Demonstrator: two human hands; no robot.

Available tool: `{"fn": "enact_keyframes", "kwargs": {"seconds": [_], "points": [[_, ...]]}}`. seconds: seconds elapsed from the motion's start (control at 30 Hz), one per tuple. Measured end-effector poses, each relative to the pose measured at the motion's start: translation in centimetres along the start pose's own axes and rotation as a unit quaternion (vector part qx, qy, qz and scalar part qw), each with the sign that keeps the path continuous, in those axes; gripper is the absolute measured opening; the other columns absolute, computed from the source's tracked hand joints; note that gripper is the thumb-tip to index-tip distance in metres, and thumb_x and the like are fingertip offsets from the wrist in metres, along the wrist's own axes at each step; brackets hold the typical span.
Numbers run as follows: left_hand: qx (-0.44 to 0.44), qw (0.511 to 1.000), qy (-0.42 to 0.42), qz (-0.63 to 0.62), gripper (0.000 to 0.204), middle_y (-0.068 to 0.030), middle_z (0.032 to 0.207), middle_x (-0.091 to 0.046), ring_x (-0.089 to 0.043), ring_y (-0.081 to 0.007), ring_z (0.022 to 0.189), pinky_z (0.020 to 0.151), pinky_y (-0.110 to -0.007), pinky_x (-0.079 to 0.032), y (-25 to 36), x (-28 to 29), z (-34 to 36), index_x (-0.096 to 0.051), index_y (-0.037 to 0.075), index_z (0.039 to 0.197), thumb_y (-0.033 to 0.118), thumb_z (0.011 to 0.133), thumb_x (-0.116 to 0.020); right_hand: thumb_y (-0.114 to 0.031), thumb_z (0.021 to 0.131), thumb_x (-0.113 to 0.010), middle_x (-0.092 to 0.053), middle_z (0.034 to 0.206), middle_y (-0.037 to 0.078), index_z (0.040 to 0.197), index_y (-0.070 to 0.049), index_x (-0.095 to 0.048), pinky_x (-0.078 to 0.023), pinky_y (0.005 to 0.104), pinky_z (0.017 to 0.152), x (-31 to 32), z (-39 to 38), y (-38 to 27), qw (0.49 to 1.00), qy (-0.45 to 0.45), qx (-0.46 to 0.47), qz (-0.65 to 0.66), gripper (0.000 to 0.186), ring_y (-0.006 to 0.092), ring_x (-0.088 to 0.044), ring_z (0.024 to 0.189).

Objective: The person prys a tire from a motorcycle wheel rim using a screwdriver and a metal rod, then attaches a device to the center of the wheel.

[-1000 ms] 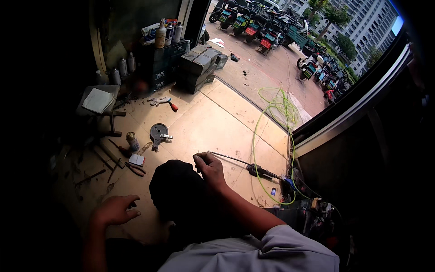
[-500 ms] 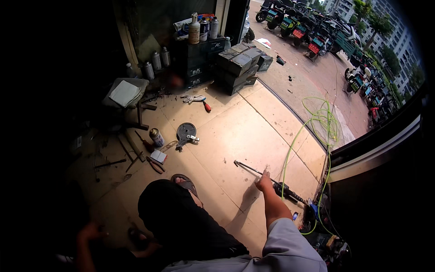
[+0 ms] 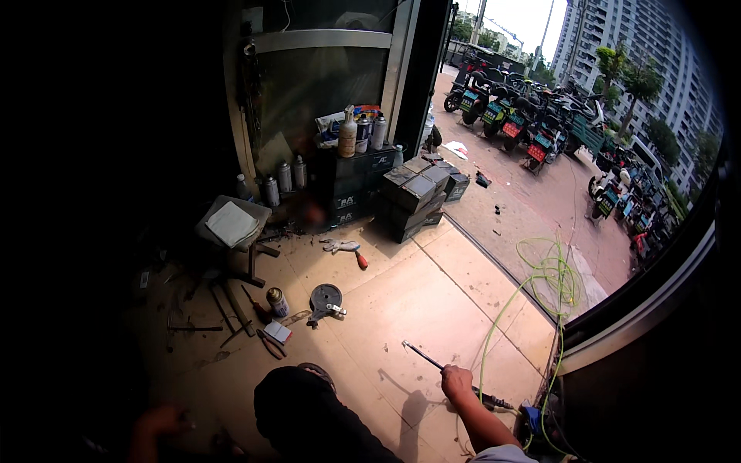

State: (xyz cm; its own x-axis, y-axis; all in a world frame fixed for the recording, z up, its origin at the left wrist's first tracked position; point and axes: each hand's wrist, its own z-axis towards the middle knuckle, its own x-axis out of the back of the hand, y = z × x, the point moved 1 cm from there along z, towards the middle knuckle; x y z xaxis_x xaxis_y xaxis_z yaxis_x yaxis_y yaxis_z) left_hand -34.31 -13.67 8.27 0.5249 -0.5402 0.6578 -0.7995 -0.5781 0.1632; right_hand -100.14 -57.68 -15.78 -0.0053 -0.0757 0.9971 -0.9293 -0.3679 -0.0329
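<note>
My right hand (image 3: 457,383) is closed round a long thin dark metal lance (image 3: 423,355), whose black body continues behind the hand toward a blue object (image 3: 529,420) at the lower right. The lance's shadow falls on the tiles. My left hand (image 3: 160,420) hangs in dim light at the lower left with fingers apart and nothing visible in it. My dark-clothed leg (image 3: 309,417) and a sandal (image 3: 318,370) are below. A green hose (image 3: 562,270) lies in loose loops by the doorway, running past my right arm.
Pliers (image 3: 272,345), a spray can (image 3: 278,302), a black disc (image 3: 326,301) and a red-handled tool (image 3: 362,260) lie on the floor. A stool (image 3: 231,224) and stacked boxes (image 3: 413,197) stand behind. Scooters (image 3: 540,147) are parked outside.
My right hand has moved right and down from above my leg onto the lance, which is now raised off the floor. The view has shifted upward, showing more of the doorway.
</note>
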Motion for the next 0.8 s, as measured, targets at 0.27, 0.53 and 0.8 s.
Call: {"fn": "enact_keyframes", "kwargs": {"seconds": [0.27,0.53,0.8], "points": [[-0.079,0.996,0.043,0.011,0.069,-0.0231,0.121,-0.072,-0.069,-0.0398,0.114,0.098,-0.047,-0.055,2.6,1.7,0.6,-0.066,0.005,0.134,0.058,0.091,-0.07,-0.019,0.101,-0.063,-0.072,0.077,0.011,0.106,-0.002,-0.071,-0.053,0.0384,0.061,36.7,-4.9,-4.7,0.967,0.198,0.034,0.154,0.019,0.0273,-0.069,0.067],[-0.084,0.992,0.091,0.039,0.067,-0.0202,0.132,-0.069,-0.067,-0.0351,0.119,0.103,-0.046,-0.051,4.4,1.8,1.5,-0.056,0.009,0.147,0.047,0.094,-0.071,-0.022,0.114,-0.047,-0.071,0.114,0.016,0.136,-0.001,-0.059,-0.05,0.029,0.074,50.6,-1.5,-12.7,0.337,0.231,0.352,0.842,0.033,0.0152,-0.063,0.084],[-0.133,0.907,0.394,-0.066,0.059,-0.0197,0.13,-0.068,-0.067,-0.0373,0.116,0.101,-0.046,-0.053,9.1,3.6,-6.7,-0.058,0.006,0.143,0.031,0.092,-0.076,-0.022,0.112,-0.052,-0.076,0.108,0.009,0.131,-0.002,-0.064,-0.046,0.022,0.068,57.2,4.2,-34.2,0.529,0.208,0.436,0.698,0.03,0.0058,-0.059,0.077]]}}
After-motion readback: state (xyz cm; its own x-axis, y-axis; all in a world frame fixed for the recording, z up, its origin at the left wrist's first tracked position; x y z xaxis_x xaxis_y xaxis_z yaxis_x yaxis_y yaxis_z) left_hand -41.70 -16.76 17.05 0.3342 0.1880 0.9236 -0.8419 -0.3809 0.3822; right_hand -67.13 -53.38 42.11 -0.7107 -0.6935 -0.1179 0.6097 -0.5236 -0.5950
